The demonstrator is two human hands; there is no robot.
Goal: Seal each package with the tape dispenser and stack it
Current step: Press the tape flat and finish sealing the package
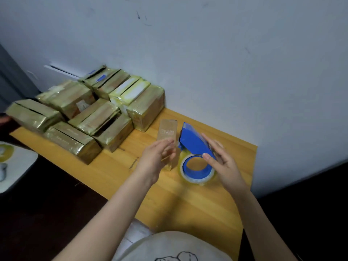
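I read this as the start of sealing one more package. The wooden table (188, 200) carries a pile of packages (84, 113) at its far left. All are wrapped in glossy yellowish tape, and several show dark slits along their flaps; I cannot see what is inside them.

Right of centre, the blue tape dispenser (194, 142) stands tilted with its tape roll (197, 178) on the table. My right hand (224, 162) pinches its blue body between thumb and fingers. Just to its left lies the small box (168, 129), looking bare of tape, contents hidden. My left hand (156, 159) is blurred at the box's near end, so I cannot tell whether it grips.

Next I would steady the box, then draw tape across its seam.
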